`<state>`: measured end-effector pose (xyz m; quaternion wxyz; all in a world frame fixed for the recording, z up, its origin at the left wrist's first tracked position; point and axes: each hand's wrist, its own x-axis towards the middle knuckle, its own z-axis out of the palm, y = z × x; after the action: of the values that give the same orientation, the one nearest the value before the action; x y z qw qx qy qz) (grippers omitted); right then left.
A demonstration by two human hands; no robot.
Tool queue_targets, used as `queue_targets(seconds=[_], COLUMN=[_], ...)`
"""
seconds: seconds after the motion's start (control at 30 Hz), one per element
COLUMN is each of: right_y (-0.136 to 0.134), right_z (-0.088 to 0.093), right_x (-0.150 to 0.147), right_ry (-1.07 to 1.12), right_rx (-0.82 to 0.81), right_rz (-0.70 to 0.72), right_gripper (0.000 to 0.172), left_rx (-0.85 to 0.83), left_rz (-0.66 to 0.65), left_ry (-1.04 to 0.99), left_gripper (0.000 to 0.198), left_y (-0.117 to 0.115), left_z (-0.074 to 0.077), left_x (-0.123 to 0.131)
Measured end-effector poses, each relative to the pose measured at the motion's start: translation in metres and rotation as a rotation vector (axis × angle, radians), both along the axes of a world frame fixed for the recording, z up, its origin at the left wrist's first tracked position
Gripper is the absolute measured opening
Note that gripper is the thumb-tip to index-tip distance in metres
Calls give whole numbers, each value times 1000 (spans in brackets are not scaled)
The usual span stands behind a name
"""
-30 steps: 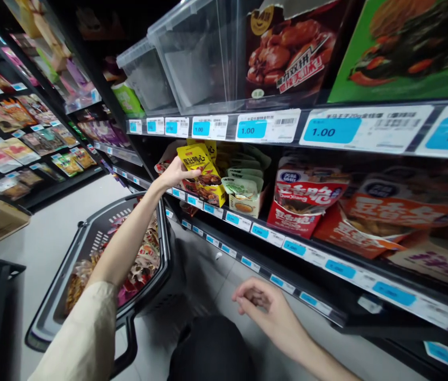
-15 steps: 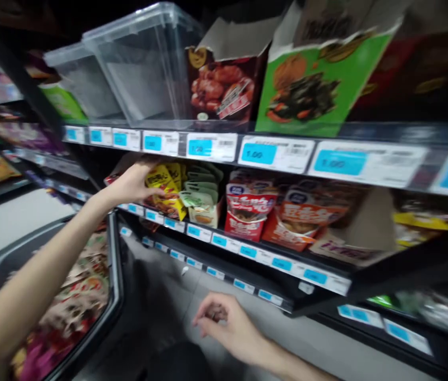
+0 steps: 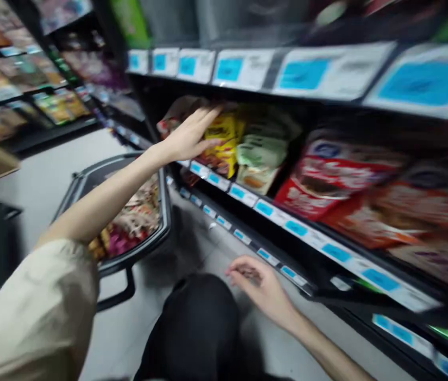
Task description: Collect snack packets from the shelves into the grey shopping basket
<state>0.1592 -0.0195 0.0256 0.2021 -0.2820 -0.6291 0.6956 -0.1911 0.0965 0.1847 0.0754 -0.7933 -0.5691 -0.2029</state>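
Note:
My left hand (image 3: 190,135) reaches onto the middle shelf with its fingers stretched out flat against a yellow snack packet (image 3: 224,138) standing in a row there. It does not grip the packet. Green-white packets (image 3: 261,153) stand right of the yellow ones, and red packets (image 3: 319,177) further right. My right hand (image 3: 259,286) hangs low over my dark-clad knee (image 3: 198,323), fingers loosely curled, with nothing visible in it. The picture is smeared by motion.
A black shopping basket (image 3: 156,233) full of mixed snack packets sits on the floor to the left below the shelf. Blue price tags (image 3: 248,198) line the shelf edges. More shelves of packets (image 3: 17,90) stand across the aisle at the left.
My left hand has let go of the yellow packet and now lies flat on it with fingers extended. The view has swung down and left. My right hand has barely moved.

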Motion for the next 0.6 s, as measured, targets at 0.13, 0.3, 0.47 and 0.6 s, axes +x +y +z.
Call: queue_targets(seconds=[0.13,0.3,0.47,0.6], right_y=[4,7,-4,-10], right_z=[-11,-25,-5,-3], right_x=[18,37,2,-30], right_ry=[-73,-111,159,364], right_rx=[53,415,931,1228], right_rz=[-7,-111,93,367], right_gripper=[33,24,43,34], left_rx=[-198,-824,-715,-640], left_rz=[132,270,407,385], left_ry=[43,167,187,216], left_gripper=[77,99,57,73], left_y=[-123,-311,-384,-388], left_z=[1,-41,-122,-143], left_x=[-9,-27,-44,-50])
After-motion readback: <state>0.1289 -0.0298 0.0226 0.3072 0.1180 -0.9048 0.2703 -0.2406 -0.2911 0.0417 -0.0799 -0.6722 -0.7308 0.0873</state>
